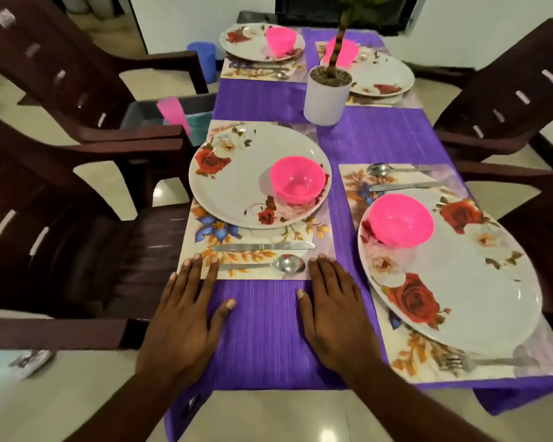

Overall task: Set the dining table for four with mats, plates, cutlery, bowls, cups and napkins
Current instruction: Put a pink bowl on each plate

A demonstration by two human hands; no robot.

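Both my hands lie flat on the purple tablecloth (pixel 262 314) at the near end. The fingertips of my left hand (pixel 186 314) and my right hand (pixel 332 311) touch the near edge of the floral mat (pixel 320 250) on the near left. That mat carries a rose-patterned plate (pixel 237 173) with a pink bowl (pixel 297 183), a knife (pixel 262 246) and a spoon (pixel 268 265). The near right mat (pixel 406 355) has a plate (pixel 479 282), pink bowl (pixel 401 220), spoon (pixel 393 170), knife (pixel 406 186) and fork (pixel 479 362). Two far settings have plates with pink bowls (pixel 280 39).
A white pot (pixel 324 100) with a plant stands mid-table. Dark wooden chairs (pixel 55 199) flank both sides. A grey bin (pixel 147 110) on a left chair holds a pink cup (pixel 173 113) and teal cloth. A blue stool (pixel 205 59) stands on the floor behind.
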